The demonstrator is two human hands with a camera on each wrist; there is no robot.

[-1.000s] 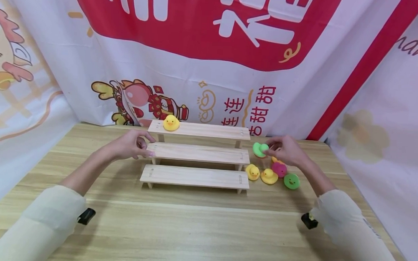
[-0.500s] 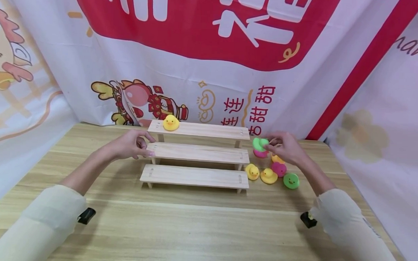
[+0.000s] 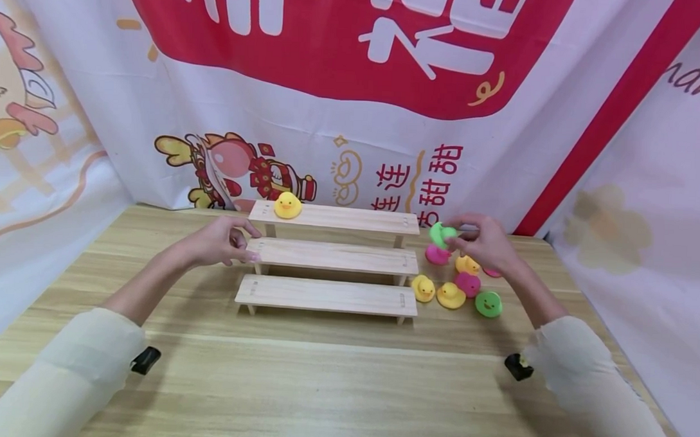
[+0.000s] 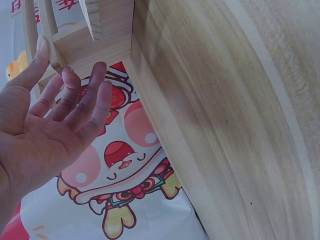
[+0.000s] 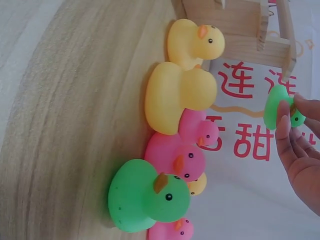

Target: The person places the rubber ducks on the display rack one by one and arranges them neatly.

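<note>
Holding a light green duck [image 3: 441,234] between thumb and fingers, the person's right hand [image 3: 479,242] hangs in the air just past the right end of a three-tier wooden stand [image 3: 331,255]. From the right wrist I see that duck well clear of the wooden table [image 3: 321,391], near the end of one of the planks. On the other side, the left hand [image 3: 222,242] pinches the left end of the middle tier, its thumb against the plank and its other fingers loosely bent around the end.

Below the right hand, the other ducks sit on the table in a loose cluster, to the right of the stand. A pink duck [image 3: 437,255] is farthest back; in front of it and further right are an orange-yellow duck [image 3: 468,266] and a magenta duck [image 3: 468,285], which look close together. One more pink shape [image 3: 491,272] shows only in part behind the right forearm. Nearer me are two yellow ducks side by side, one [image 3: 423,288] right by the stand's end, and a darker green duck [image 3: 489,304] at the cluster's right front.

Up on the top tier, toward its left end, a single yellow duck [image 3: 288,205] sits upright, facing the person. Behind everything hangs a white cloth [image 3: 273,100] printed with red lettering and cartoon figures; both sleeves [image 3: 85,347] are pale.
</note>
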